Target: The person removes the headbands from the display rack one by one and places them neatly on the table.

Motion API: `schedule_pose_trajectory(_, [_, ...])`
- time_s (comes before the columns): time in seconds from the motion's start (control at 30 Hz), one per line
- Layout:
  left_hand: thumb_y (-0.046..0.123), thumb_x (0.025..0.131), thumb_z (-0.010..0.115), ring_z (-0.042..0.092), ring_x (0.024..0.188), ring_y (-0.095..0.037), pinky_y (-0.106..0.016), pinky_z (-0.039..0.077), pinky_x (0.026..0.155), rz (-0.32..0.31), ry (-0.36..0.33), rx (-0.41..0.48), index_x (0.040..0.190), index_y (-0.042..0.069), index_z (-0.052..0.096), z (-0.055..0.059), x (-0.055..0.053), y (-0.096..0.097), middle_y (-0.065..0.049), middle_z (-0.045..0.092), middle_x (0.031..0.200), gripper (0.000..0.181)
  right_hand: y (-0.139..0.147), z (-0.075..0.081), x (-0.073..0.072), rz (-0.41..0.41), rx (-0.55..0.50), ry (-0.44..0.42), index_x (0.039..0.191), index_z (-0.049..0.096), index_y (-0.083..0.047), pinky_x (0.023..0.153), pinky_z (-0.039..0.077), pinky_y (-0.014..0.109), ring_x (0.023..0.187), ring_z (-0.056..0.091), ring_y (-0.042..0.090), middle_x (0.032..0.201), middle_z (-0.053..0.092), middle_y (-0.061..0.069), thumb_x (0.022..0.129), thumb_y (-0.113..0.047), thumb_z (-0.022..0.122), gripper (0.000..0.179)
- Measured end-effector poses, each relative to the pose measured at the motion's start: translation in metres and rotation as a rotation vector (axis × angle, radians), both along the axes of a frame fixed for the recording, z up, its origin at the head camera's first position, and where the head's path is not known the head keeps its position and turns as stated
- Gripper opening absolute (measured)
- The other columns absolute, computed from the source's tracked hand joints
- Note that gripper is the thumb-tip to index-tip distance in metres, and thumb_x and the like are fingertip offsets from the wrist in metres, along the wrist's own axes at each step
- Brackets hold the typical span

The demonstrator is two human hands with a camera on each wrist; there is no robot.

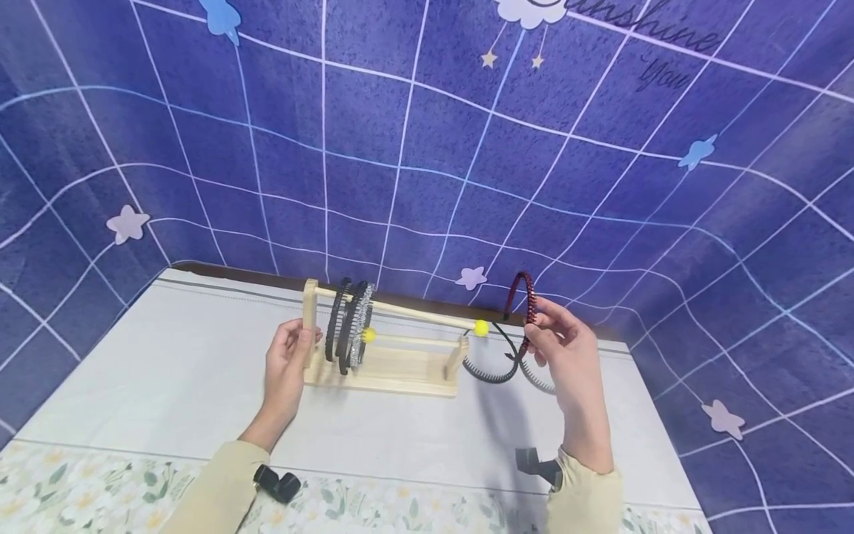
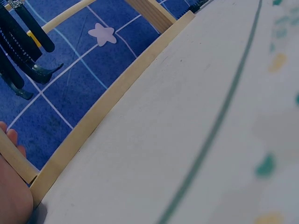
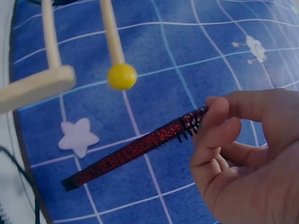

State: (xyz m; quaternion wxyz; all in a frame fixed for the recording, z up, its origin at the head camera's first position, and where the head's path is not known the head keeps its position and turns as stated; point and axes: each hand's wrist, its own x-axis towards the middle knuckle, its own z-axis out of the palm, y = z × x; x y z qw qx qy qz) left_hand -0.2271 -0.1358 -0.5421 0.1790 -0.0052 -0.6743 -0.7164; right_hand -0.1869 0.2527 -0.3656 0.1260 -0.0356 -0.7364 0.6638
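A red glitter headband [image 3: 135,148] with dark teeth is pinched between the thumb and fingers of my right hand [image 1: 568,352]. It stands raised to the right of a wooden headband rack [image 1: 380,382]. The rack has two rods with yellow ball ends [image 1: 481,328]. My left hand [image 1: 288,363] grips the rack's left upright [image 1: 310,319], fingers behind it in the left wrist view. Several headbands [image 1: 347,326], black and silver glitter, hang on the upper rod [image 1: 420,314] near that upright. In the right wrist view the red headband is apart from the upper rod's yellow ball.
A black toothed headband [image 1: 490,380] and a greyer one [image 1: 537,380] lie on the white table [image 1: 220,371] beyond the rack's right end, partly behind my right hand. A blue patterned cloth [image 1: 373,185] rises behind the table. Flowered fabric [image 1: 373,504] runs along the front.
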Motion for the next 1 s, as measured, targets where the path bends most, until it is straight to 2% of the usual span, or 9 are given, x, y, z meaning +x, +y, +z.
schedule_pose_trajectory(0.23, [0.024, 0.121, 0.049, 0.068, 0.127, -0.016, -0.016, 0.053, 0.113, -0.012, -0.001, 0.000, 0.144, 0.000, 0.054, 0.002, -0.004, 0.001, -0.020, 0.066, 0.134, 0.033, 0.019, -0.010, -0.004, -0.059, 0.042, -0.038, 0.147, 0.063, 0.003, 0.053, 0.046, 0.015, 0.065, 0.058, 0.004, 0.089, 0.065, -0.009, 0.100, 0.015, 0.065, 0.048])
schedule_pose_trajectory(0.5, [0.024, 0.122, 0.048, 0.067, 0.132, -0.022, -0.015, 0.051, 0.114, -0.013, -0.013, -0.010, 0.145, 0.001, 0.053, 0.001, -0.004, 0.001, -0.023, 0.064, 0.137, 0.033, 0.034, -0.018, -0.002, -0.069, 0.134, -0.087, 0.148, 0.063, -0.001, 0.059, 0.050, 0.016, 0.072, 0.063, 0.002, 0.093, 0.068, -0.014, 0.102, 0.010, 0.065, 0.048])
schedule_pose_trajectory(0.83, [0.025, 0.122, 0.047, 0.067, 0.127, -0.010, -0.014, 0.051, 0.114, -0.013, -0.019, -0.015, 0.145, 0.001, 0.053, -0.001, -0.002, -0.001, -0.020, 0.065, 0.136, 0.034, 0.050, -0.028, 0.001, -0.047, 0.172, -0.119, 0.149, 0.063, -0.001, 0.060, 0.051, 0.016, 0.074, 0.062, 0.003, 0.097, 0.068, -0.011, 0.100, 0.010, 0.065, 0.050])
schedule_pose_trajectory(1.0, [0.027, 0.122, 0.047, 0.066, 0.126, -0.006, -0.013, 0.050, 0.114, -0.018, -0.017, -0.032, 0.145, 0.001, 0.052, -0.001, -0.001, -0.002, -0.017, 0.065, 0.135, 0.036, 0.062, -0.031, 0.003, -0.044, 0.204, -0.088, 0.148, 0.064, -0.001, 0.058, 0.052, 0.017, 0.071, 0.064, 0.005, 0.099, 0.070, -0.010, 0.100, 0.010, 0.066, 0.049])
